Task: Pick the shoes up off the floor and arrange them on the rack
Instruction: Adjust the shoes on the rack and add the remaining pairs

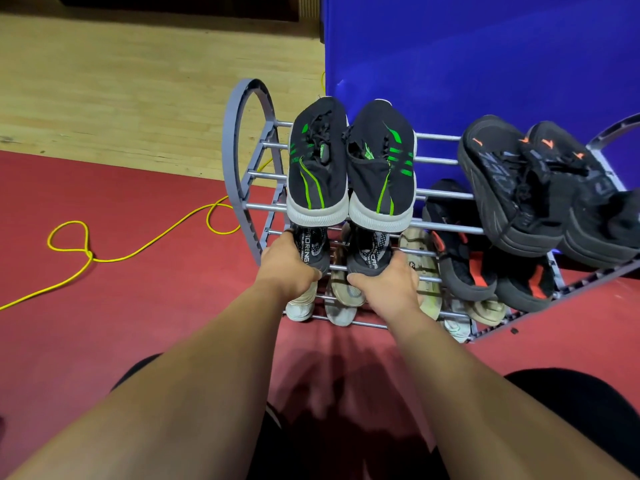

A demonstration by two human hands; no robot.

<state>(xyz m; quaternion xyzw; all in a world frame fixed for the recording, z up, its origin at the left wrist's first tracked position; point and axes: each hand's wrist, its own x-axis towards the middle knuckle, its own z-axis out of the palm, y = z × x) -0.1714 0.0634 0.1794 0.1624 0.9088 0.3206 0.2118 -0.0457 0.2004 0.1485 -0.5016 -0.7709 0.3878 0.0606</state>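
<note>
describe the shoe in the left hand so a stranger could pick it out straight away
Find the grey tube shoe rack against the blue wall. On its second shelf, under the black and green sneakers, the left hand holds a black knit sneaker. White lettering down its tongue sets it apart.

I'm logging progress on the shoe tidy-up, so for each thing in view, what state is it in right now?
Left hand: closed on a black patterned shoe, second shelf.
Right hand: closed on its mate, same shelf.
Black-and-green pair: resting on top shelf, toes toward the blue wall.
Black-and-orange pair: top shelf, tilted.
Black-and-red pair: second shelf.
Pale shoes: lower shelves.
Rack: upright.
Yellow cord: loose on the floor.
</note>
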